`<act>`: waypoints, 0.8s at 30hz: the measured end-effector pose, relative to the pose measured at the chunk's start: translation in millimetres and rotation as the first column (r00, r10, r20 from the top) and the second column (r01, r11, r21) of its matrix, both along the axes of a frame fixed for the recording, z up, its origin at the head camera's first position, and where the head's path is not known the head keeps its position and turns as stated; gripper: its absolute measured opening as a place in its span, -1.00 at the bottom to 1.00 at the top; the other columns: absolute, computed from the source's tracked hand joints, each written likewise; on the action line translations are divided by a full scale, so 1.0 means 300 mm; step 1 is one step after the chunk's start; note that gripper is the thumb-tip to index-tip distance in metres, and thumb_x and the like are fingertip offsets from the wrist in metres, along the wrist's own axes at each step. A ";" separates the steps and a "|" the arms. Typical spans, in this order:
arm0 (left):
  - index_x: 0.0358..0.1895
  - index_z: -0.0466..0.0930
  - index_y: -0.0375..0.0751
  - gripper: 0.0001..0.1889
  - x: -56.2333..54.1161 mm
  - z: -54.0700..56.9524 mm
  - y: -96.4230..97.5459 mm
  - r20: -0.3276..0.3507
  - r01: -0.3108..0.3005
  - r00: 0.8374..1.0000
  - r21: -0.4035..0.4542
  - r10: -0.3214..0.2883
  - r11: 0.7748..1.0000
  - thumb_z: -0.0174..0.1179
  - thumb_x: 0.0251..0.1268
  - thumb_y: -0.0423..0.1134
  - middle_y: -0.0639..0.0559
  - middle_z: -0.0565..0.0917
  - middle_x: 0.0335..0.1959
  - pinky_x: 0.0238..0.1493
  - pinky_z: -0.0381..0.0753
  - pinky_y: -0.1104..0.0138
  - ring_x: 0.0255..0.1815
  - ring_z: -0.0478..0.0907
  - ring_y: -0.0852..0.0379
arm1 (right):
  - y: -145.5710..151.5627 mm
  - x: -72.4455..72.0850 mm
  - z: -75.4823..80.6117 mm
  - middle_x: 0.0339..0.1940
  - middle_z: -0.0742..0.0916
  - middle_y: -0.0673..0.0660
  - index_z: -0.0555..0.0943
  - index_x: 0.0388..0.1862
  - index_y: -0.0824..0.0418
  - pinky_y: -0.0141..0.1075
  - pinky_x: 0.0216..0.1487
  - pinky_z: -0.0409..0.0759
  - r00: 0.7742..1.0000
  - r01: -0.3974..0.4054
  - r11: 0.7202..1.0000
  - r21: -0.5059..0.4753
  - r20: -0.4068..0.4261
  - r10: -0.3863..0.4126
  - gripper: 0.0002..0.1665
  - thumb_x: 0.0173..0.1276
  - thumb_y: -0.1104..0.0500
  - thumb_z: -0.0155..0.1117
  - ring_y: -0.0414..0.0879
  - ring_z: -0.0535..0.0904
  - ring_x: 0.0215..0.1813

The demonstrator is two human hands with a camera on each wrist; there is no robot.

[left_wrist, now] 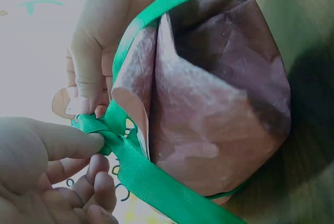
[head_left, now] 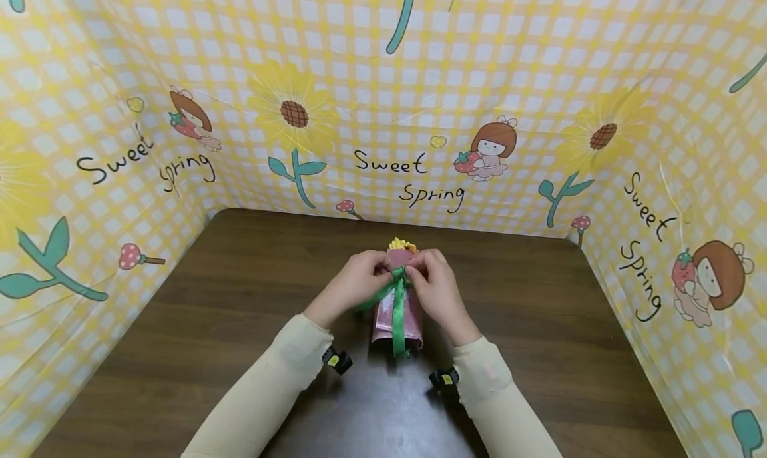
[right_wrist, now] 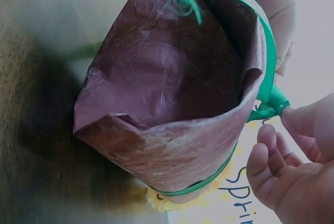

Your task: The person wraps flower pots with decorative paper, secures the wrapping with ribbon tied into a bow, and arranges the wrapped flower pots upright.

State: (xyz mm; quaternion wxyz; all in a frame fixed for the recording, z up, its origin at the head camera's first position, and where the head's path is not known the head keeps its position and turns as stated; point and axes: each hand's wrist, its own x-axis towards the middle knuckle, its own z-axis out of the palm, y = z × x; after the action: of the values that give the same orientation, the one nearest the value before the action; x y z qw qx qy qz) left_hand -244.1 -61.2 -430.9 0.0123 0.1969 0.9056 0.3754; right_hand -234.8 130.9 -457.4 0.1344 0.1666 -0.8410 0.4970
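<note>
A bouquet wrapped in pink paper lies on the table, yellow flowers at its far end. A green ribbon circles the wrap, with a knot or loop on top and long tails hanging toward me. My left hand pinches the ribbon just left of the knot. From the other side my right hand pinches it between thumb and fingertips. The left wrist view shows both hands' fingers at the folded ribbon. The paper's open lower end gapes in the right wrist view.
The dark wooden table spreads around the bouquet. A yellow-and-white checked cloth with printed flowers and figures stands as walls at the back and sides. Small black wrist cameras sit below both forearms.
</note>
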 end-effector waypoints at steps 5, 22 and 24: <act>-0.22 0.68 -0.11 -0.94 0.015 -0.004 -0.008 0.023 -0.049 0.999 0.033 0.048 0.998 0.33 0.38 -0.23 0.03 0.64 -0.28 -0.19 0.59 0.25 -0.26 0.56 0.12 | 0.007 0.008 0.013 -0.13 0.64 0.10 0.64 -0.19 0.23 -0.25 -0.09 0.58 0.999 0.002 1.000 0.013 0.032 -0.002 -0.95 0.45 0.25 0.34 -0.06 0.58 -0.10; -0.19 0.67 -0.08 -0.93 0.051 -0.007 -0.019 0.011 -0.078 0.997 0.145 0.077 0.986 0.32 0.42 -0.20 0.10 0.68 -0.34 -0.21 0.60 0.23 -0.30 0.58 0.13 | 0.035 0.011 0.025 -0.33 0.70 0.06 0.65 -0.20 0.12 -0.32 -0.43 0.58 0.995 -0.024 0.999 -0.025 0.099 0.026 -0.95 0.48 0.16 0.32 0.06 0.59 -0.31; -0.19 0.68 -0.08 -0.94 0.052 -0.007 -0.022 0.007 -0.080 0.997 0.141 0.080 0.987 0.32 0.42 -0.20 0.11 0.68 -0.34 -0.22 0.60 0.24 -0.30 0.58 0.14 | 0.038 0.011 0.027 -0.33 0.70 0.05 0.65 -0.22 0.11 -0.32 -0.39 0.56 0.995 -0.017 1.000 -0.022 0.103 0.019 -0.94 0.47 0.15 0.33 0.04 0.59 -0.28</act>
State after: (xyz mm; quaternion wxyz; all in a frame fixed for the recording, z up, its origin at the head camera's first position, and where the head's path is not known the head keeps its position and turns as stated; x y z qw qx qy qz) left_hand -228.5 -67.7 -432.9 -0.0162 0.1608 0.8839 0.4389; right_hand -231.6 142.2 -449.5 0.0882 0.1468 -0.8399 0.5150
